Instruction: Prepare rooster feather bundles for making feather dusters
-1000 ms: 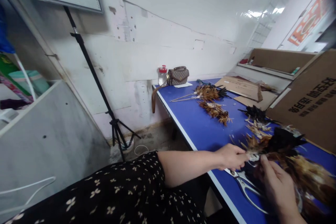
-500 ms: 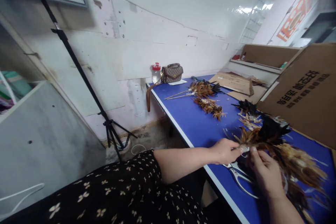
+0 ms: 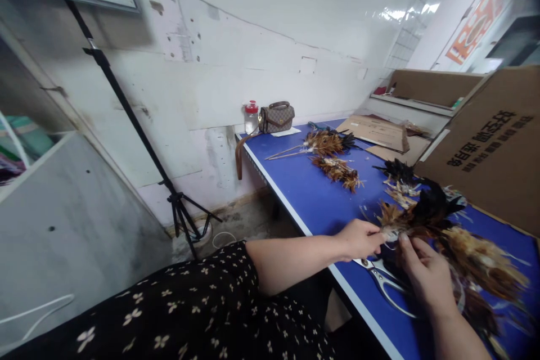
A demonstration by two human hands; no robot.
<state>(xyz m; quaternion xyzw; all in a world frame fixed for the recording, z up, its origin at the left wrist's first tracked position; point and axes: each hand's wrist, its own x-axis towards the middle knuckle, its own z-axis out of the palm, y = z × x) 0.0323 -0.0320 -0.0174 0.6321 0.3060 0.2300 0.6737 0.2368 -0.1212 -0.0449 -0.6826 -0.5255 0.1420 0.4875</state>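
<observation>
Both the left hand (image 3: pixel 360 239) and right hand (image 3: pixel 424 273) pinch the feather bundle (image 3: pixel 422 216) between them.

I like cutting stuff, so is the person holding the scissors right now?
No: the scissors lie on the blue table under the hands, while the left hand and right hand both grip the feather bundle.

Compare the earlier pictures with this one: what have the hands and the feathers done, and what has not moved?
Little has changed. Both hands keep pinching the feather bunch at its pale bound end: left hand from the left, right hand from below. The view swung left early on, then steadied. The scissors stay on the blue table under the hands; the far feather bundles, handbag and jar lie as before.
</observation>
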